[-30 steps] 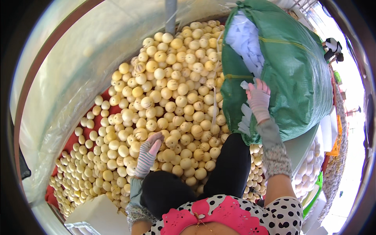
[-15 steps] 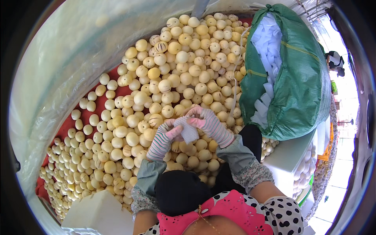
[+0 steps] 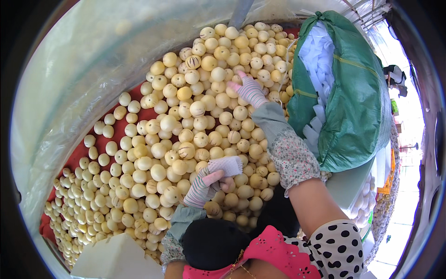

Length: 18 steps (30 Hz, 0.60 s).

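A large pile of pale yellow pepino melons (image 3: 158,172), some with dark stripes, spreads in front of me. My left hand (image 3: 203,186), in a striped glove, is closed on a white foam net sleeve (image 3: 226,165) low over the near fruit. The sleeve looks flat, its free end pointing right. Stretched out to the far part of the pile, my right hand (image 3: 251,89) has its thumb and a finger apart at a melon. Some of its fingers are hidden, and no firm grip on the fruit shows.
On the right lies a big green woven sack (image 3: 355,102), its slit showing many white foam sleeves (image 3: 318,56). A white foam box (image 3: 114,258) stands at the lower left. Plastic sheeting (image 3: 93,60) walls the far left; red cloth (image 3: 121,125) shows under the fruit.
My right hand has let go of the foam sleeve and moved far forward onto the melons. My left hand keeps the sleeve and sits slightly lower.
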{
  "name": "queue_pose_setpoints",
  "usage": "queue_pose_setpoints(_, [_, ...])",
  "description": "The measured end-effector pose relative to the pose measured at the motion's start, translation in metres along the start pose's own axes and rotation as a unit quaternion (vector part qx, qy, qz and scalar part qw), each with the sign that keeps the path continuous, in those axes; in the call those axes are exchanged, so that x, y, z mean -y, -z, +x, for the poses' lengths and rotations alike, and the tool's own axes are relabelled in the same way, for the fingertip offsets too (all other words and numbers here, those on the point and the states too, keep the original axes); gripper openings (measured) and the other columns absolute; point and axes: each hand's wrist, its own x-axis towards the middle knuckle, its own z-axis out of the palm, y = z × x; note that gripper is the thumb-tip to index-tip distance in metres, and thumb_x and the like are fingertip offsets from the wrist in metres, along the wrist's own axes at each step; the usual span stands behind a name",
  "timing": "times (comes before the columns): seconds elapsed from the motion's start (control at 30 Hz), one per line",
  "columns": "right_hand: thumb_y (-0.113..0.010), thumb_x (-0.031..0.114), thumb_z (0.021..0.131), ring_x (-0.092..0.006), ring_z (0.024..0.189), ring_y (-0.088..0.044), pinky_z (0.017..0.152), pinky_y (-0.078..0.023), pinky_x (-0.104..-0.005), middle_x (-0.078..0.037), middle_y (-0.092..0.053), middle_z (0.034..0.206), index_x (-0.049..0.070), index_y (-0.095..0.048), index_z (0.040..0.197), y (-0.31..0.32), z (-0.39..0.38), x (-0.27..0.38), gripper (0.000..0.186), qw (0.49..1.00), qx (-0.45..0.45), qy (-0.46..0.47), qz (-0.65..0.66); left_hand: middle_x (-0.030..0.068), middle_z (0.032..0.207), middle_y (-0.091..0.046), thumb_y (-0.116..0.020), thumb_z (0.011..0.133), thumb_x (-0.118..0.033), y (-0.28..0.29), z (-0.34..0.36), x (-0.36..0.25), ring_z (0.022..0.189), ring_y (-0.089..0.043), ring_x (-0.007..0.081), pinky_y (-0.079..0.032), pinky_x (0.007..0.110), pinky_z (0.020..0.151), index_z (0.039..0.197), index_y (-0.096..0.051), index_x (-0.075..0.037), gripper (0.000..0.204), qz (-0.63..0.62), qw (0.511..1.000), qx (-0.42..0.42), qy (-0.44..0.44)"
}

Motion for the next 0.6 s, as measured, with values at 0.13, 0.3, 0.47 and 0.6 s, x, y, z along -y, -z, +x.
queue_pose_setpoints(0.13, [-0.063,0.049,0.079,-0.0331,0.115,-0.051,0.098,-0.042,-0.0403,-0.021,-0.049,0.126,0.012,-0.052,0.127,0.018,0.009,0.018,0.062,0.977,0.201,0.012,-0.073,0.0086,0.073,-0.06,-0.059,0.083,-0.038,0.013,-0.004,0.01,0.055,-0.053,0.0149,-0.042,0.024,0.048,0.119,-0.052,0.005,0.057,-0.043,0.998,-0.037,-0.013])
queue_pose_setpoints(0.3, [-0.064,0.048,0.077,-0.0311,0.104,-0.059,0.091,-0.045,-0.0355,-0.013,-0.064,0.111,0.014,-0.053,0.126,-0.006,-0.049,-0.002,0.061,0.964,0.233,0.107,0.069,0.0094,0.061,-0.056,-0.057,0.083,-0.048,0.02,0.002,0.003,0.05,-0.051,0.017,-0.041,0.026,0.047,0.11,-0.054,0.005,0.059,-0.034,0.996,-0.025,-0.078])
queue_pose_setpoints(0.47, [-0.058,0.048,0.083,-0.0336,0.107,-0.056,0.091,-0.045,-0.0402,-0.017,-0.058,0.117,0.014,-0.055,0.124,-0.002,-0.114,0.01,0.053,0.957,0.249,0.146,0.012,0.0086,0.062,-0.056,-0.055,0.085,-0.048,0.018,-0.006,-0.007,0.049,-0.05,0.0172,-0.04,0.026,0.045,0.103,-0.054,0.003,0.054,-0.063,0.984,-0.098,-0.137])
queue_pose_setpoints(0.6, [-0.057,0.051,0.083,-0.0334,0.104,-0.057,0.09,-0.045,-0.0414,-0.016,-0.059,0.114,0.012,-0.058,0.118,-0.001,-0.107,0.042,0.053,0.967,0.193,0.169,0.005,0.0036,0.079,-0.057,-0.057,0.087,-0.043,0.039,-0.019,-0.008,0.052,-0.05,0.0152,-0.039,0.028,0.044,0.11,-0.052,-0.005,0.044,-0.149,0.959,-0.144,-0.196])
